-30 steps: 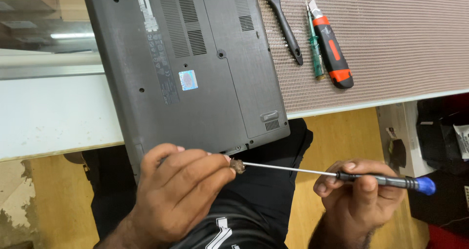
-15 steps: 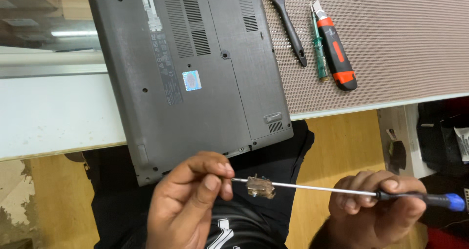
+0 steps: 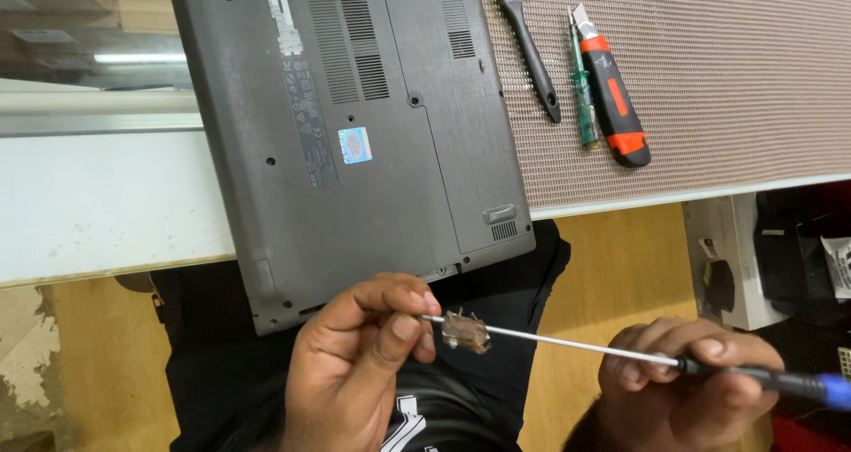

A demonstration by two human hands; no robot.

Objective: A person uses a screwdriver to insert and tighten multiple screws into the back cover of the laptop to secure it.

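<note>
A dark grey laptop [image 3: 355, 133] lies bottom side up on the table, its near edge hanging over the table's rim. My right hand [image 3: 687, 381] grips the black and blue handle of a long thin screwdriver [image 3: 567, 341]. My left hand [image 3: 363, 363] pinches the screwdriver's tip between thumb and fingers, just below the laptop's near edge. A small brownish piece [image 3: 465, 331] clings to the shaft close to the tip.
On the beige ribbed mat [image 3: 709, 62] lie a black-handled tool [image 3: 530, 49], a green tester screwdriver [image 3: 581, 89] and an orange and black utility knife [image 3: 613, 97]. A white box [image 3: 722, 266] and dark things stand on the floor at right.
Both hands have drawn the screwdriver down and away from the laptop's edge. The small brownish piece now shows on the shaft, where it was hidden by my left fingers a second ago.
</note>
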